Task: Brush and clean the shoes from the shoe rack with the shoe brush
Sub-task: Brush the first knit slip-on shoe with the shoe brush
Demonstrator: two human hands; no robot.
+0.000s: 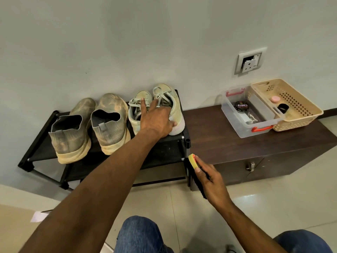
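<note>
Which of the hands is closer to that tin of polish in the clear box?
The right hand, holding the brush below and left of the tin. The left hand is farther left, on the pale laced shoes.

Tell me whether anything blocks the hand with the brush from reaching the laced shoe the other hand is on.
Nothing visible does. The right hand holds the shoe brush in front of the rack's right corner post, below the laced shoe. The left hand already rests on that shoe's opening and heel, so brush around it.
</note>
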